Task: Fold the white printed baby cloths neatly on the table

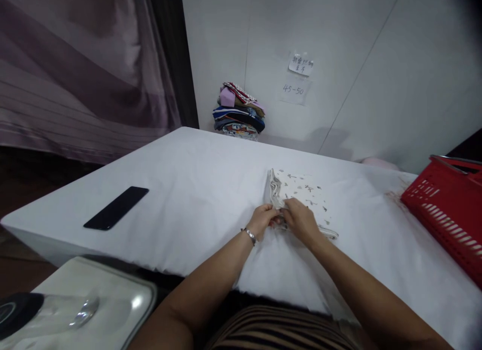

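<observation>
A folded white cloth [301, 189] with small dark leaf-like prints lies on the white-covered table [196, 189]. Its layered edges show along its left side. At its near left corner, my left hand [263, 219] pinches the edge between thumb and fingers; a metal bracelet circles that wrist. Close beside it, my right hand [299, 217] grips the same corner from above, its fingers curled over the cloth. The fingertips of both hands are partly hidden in the fabric.
A black phone [116, 208] lies at the table's left. A red basket [444, 204] stands at the right edge. Behind the table is a stack of folded cloths [239, 111] against the wall. A white stool-like surface [101, 284] with a clear bottle [56, 315] is at lower left.
</observation>
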The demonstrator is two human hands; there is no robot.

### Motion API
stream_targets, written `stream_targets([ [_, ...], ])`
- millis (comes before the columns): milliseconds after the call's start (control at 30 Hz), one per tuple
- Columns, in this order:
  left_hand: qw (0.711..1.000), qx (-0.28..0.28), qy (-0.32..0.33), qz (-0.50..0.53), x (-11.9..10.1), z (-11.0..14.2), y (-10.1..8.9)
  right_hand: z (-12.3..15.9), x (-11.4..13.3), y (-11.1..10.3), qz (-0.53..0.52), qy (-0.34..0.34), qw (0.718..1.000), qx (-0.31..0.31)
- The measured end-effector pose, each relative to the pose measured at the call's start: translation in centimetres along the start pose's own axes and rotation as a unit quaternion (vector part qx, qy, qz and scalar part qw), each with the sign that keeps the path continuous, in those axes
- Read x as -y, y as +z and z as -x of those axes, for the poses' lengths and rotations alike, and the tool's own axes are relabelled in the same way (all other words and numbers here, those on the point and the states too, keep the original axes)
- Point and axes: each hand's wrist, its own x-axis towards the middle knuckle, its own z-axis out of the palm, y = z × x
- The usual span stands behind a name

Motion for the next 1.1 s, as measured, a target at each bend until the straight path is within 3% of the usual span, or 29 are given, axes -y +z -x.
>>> stream_targets([
  [233, 0.999, 0.034, 0.016, 0.023, -0.5, 0.3, -0.7, 1.6, 1.1, 0.8, -0.036, -0.042, 0.998, 0.024],
  [367, 0.995, 0.060, 0.060, -0.056, -0.4, -0.1, -1.1, 1.3, 0.0, 0.7, -0.062, -0.014, 0.997, 0.033],
  [467, 0.981, -0.006, 0.063, -0.182, -0.1, -0.3, -1.6, 0.3, -1.4, 0.1, -0.135, 0.038, 0.989, 0.038],
  [567, 0.920, -0.073, 0.056, -0.381, 0.0, -0.2, -1.8, -1.1, -3.2, -1.3, -0.185, 0.104, 0.977, -0.001],
  [667, 0.836, -0.062, 0.052, -0.543, 0.1, 0.0, -1.1, -2.6, -5.1, -3.2, -0.206, 0.132, 0.969, -0.031],
  [733, 0.817, -0.058, 0.047, -0.572, 0.2, -0.1, -0.1, -3.5, -6.2, -4.3, -0.206, 0.131, 0.969, -0.041],
  [800, 0.832, -0.072, 0.053, -0.547, 0.5, -0.3, 0.7, -4.1, -7.1, -5.2, -0.190, 0.125, 0.973, -0.044],
  [933, 0.899, -0.107, 0.074, -0.417, 1.0, -0.8, 1.2, -5.3, -8.3, -6.7, -0.152, 0.119, 0.980, -0.043],
  [1033, 0.968, -0.097, 0.029, -0.228, 0.9, -0.8, 1.0, -5.8, -8.8, -7.7, -0.115, 0.115, 0.985, -0.063],
  [1100, 0.989, -0.079, -0.009, -0.124, 0.4, -0.6, 1.2, -5.7, -8.5, -8.0, -0.068, 0.089, 0.991, -0.073],
])
